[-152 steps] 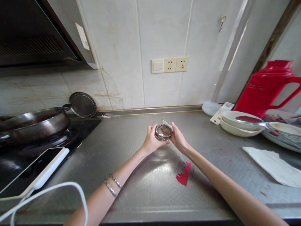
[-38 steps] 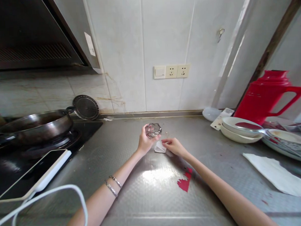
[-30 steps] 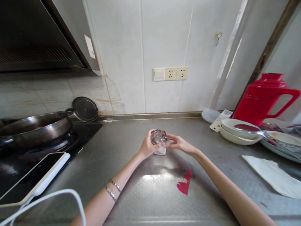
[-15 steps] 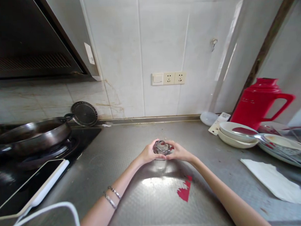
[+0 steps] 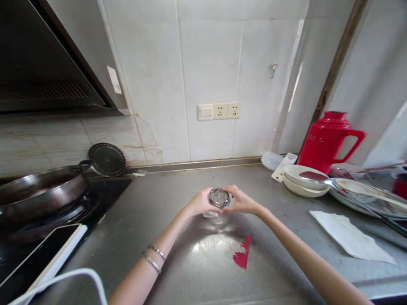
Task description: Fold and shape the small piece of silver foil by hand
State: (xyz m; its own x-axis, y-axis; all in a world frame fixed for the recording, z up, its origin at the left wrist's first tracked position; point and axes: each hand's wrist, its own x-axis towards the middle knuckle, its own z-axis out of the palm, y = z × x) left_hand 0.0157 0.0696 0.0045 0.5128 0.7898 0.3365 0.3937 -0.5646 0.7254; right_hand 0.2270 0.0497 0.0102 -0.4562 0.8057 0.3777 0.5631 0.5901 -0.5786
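Both my hands are around a small round metallic object [image 5: 219, 197] above the middle of the steel counter [image 5: 174, 278]. My left hand [image 5: 201, 203] curves along its left side, thumb toward the front. From the right, my right hand [image 5: 237, 201] closes on it, with fingers at the back and thumb at the front. The object looks like coiled or openwork dark metal, its details too small to tell. A small white piece [image 5: 210, 214] shows just below my left hand. Nearer the front, a red paper-like scrap [image 5: 242, 253] lies on the counter.
At left are a pan [image 5: 41, 193] on the stove, a round dark lid [image 5: 106, 160], a phone [image 5: 35, 260] and a white cable [image 5: 77, 273]. At right stand a red thermos [image 5: 323, 141], stacked bowls [image 5: 305, 189], a plate [image 5: 359, 202] and white paper [image 5: 351, 236].
The view has shifted right, so the surroundings appear further left. My hands still surround the metallic object, which now looks rounder, and the white piece beneath shows more.
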